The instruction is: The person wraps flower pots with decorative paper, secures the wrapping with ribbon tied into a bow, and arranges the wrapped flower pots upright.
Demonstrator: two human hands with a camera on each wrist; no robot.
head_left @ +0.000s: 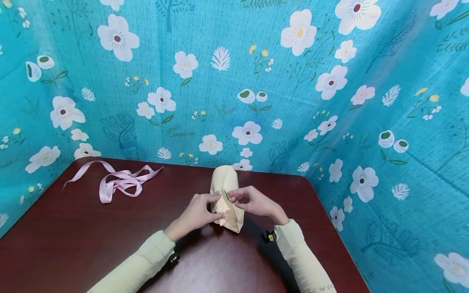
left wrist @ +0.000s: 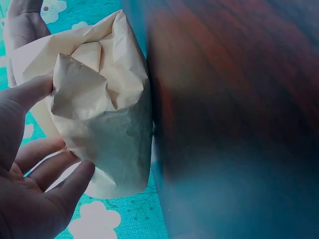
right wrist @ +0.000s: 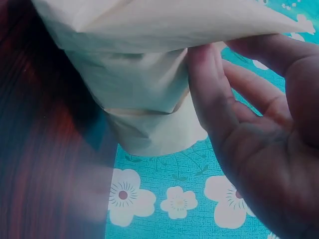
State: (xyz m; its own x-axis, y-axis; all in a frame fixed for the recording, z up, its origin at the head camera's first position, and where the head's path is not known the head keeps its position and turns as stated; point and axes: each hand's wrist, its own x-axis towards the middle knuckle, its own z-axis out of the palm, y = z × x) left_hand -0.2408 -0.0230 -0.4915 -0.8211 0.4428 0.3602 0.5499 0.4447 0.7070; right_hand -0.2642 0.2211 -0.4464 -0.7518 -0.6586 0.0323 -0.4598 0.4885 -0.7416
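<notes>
A cylindrical parcel in beige paper [head_left: 224, 176] lies on the dark red table, its long side pointing away from me. My left hand [head_left: 196, 211] holds it from the left, with the thumb against a folded flap at the near end [left wrist: 82, 89] and the other fingers along its side. At the right, my right hand [head_left: 256, 202] pinches a loose edge of the wrapping paper [right wrist: 149, 25] between thumb and finger. Creases and folded corners show at the near end in the left wrist view. What the paper wraps is hidden.
A loosely looped pink ribbon [head_left: 121, 181] lies at the far left of the table [head_left: 73, 228]. Blue floral cloth [head_left: 220, 101] hangs behind the table and along its sides. Dark wrist cameras [head_left: 269, 236] sit at both cuffs.
</notes>
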